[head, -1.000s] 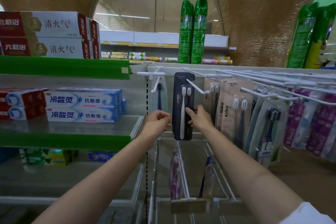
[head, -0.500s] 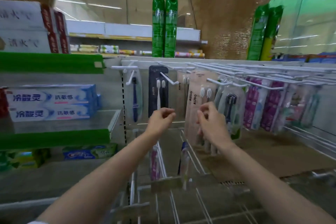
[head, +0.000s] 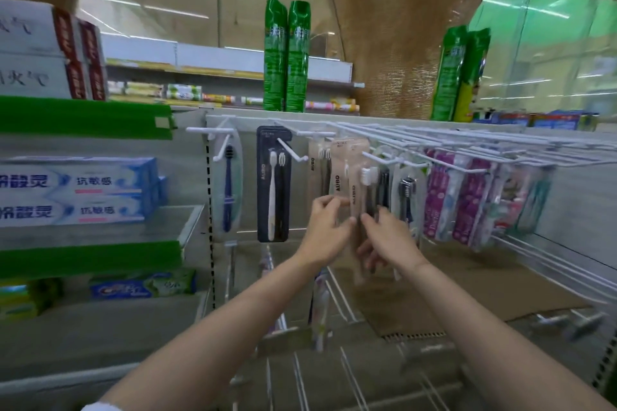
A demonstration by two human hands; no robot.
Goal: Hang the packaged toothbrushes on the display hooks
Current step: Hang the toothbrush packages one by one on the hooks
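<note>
Two bare forearms reach forward from the bottom of the view toward a rack of white display hooks [head: 374, 157]. Both hands meet at a beige toothbrush pack [head: 355, 190], marked AUBO, which hangs among similar packs just right of centre. The left hand [head: 325, 233] has its fingers curled, thumb and fingertips pinching the pack's left edge. The right hand [head: 389, 238] curls around the lower right side of the same pack, though motion blur hides exactly where the fingers lie. Whether the pack's hole is threaded on a hook cannot be told.

To the left, a black pack [head: 273, 183] hangs on its own hook, and beyond it a clear pack with a blue brush [head: 228, 190].

This looks like the seating step: the pack needs guiding so it slides back along the hook and hangs straight. Farther off, purple packs [head: 467, 197] crowd the right-hand hooks, toothpaste boxes [head: 76, 190] fill the left shelf, and green cans [head: 287, 53] stand on top.
</note>
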